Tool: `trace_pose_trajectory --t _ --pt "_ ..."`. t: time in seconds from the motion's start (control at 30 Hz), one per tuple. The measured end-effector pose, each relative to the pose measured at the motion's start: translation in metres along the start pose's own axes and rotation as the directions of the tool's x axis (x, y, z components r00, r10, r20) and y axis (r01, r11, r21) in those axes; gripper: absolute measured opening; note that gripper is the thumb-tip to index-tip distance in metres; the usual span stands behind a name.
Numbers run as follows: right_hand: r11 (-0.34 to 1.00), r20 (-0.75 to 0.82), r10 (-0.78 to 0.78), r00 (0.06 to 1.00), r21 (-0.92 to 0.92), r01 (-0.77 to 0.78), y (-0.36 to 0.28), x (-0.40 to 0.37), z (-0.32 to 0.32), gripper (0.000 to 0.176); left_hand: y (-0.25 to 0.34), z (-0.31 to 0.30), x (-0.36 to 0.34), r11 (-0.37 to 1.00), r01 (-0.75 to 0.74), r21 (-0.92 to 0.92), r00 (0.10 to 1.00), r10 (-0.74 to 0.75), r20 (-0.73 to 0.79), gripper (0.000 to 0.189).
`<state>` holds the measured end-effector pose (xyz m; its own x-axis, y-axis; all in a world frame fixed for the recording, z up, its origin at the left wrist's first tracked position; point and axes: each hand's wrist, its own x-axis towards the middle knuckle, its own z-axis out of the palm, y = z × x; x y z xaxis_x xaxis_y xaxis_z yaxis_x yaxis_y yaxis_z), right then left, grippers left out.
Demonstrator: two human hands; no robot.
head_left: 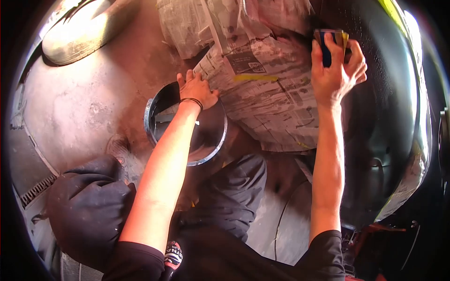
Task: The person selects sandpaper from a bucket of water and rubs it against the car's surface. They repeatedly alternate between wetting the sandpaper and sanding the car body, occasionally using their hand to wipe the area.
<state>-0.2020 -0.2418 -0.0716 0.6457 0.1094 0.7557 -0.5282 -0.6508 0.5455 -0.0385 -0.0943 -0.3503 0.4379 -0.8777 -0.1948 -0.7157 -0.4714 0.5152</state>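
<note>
My right hand [335, 75] grips a small dark-blue block with yellowish-brown edges, which looks like a sanding block [326, 55]. I hold it at the inner edge of a glossy dark car panel [384, 107], which looks wet near the top. My left hand [197, 89], a dark band at its wrist, reaches over a round bucket [222, 143]. Its fingers are spread at the bucket's far rim, and nothing shows in them. Inside the bucket lies a dark surface with a pale reflection; my forearm hides part of it.
Masking newspaper [281, 107] with a strip of yellow tape [255, 77] covers the area beside the panel. A tire [77, 47] lies on the dusty floor [70, 98] at upper left. My bent knees flank the bucket's near side. A thin cable [277, 229] crosses the floor.
</note>
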Motion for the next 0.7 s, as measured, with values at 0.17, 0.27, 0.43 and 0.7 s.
trace_pose_trajectory --t 0.17,0.27,0.43,0.7 --pt "0.998 -0.014 0.052 0.999 -0.032 -0.053 -0.001 -0.007 0.006 0.029 0.002 0.006 -0.005 1.0 -0.009 0.012 1.0 0.009 0.013 0.067" --pt "0.997 -0.048 0.056 0.997 -0.046 -0.059 -0.006 0.004 0.012 0.031 -0.003 0.004 0.002 1.0 0.0 0.023 0.999 0.0 -0.041 0.067" --pt "0.993 0.009 -0.003 1.0 -0.119 0.004 0.007 0.005 -0.001 0.031 -0.001 0.005 -0.003 1.0 -0.011 0.027 1.0 0.01 0.008 0.069" --pt "0.998 0.048 -0.026 0.999 -0.057 0.029 0.013 -0.013 -0.016 0.032 0.001 0.002 -0.003 1.0 -0.012 0.017 1.0 0.012 0.004 0.066"
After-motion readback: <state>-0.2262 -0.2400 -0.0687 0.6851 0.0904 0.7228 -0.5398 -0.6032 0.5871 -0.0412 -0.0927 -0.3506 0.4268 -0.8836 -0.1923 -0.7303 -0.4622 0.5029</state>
